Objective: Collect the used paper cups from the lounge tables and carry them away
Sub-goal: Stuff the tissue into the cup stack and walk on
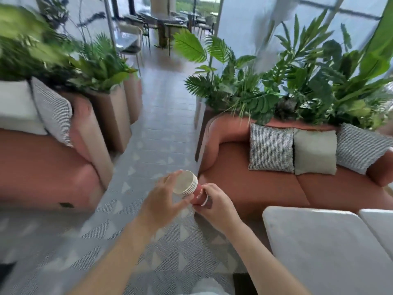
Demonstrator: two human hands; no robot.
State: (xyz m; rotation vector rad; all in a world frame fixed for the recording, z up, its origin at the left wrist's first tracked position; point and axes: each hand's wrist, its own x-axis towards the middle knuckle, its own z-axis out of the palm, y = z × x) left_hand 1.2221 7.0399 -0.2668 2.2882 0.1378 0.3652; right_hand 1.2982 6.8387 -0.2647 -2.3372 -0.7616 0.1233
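Observation:
A stack of several nested red paper cups (192,191) lies on its side in front of me, above the patterned carpet, its white rims pointing up and left. My left hand (163,199) holds the rim end, fingers spread around the open mouth. My right hand (214,206) grips the red base end of the stack from the right. Both forearms reach in from the bottom of the view.
A terracotta sofa (265,188) with three cushions stands to the right, another sofa (42,167) to the left. A white table (319,241) sits at the lower right. Planters with green plants (276,81) back both sofas. A tiled aisle (161,116) leads ahead to dining tables.

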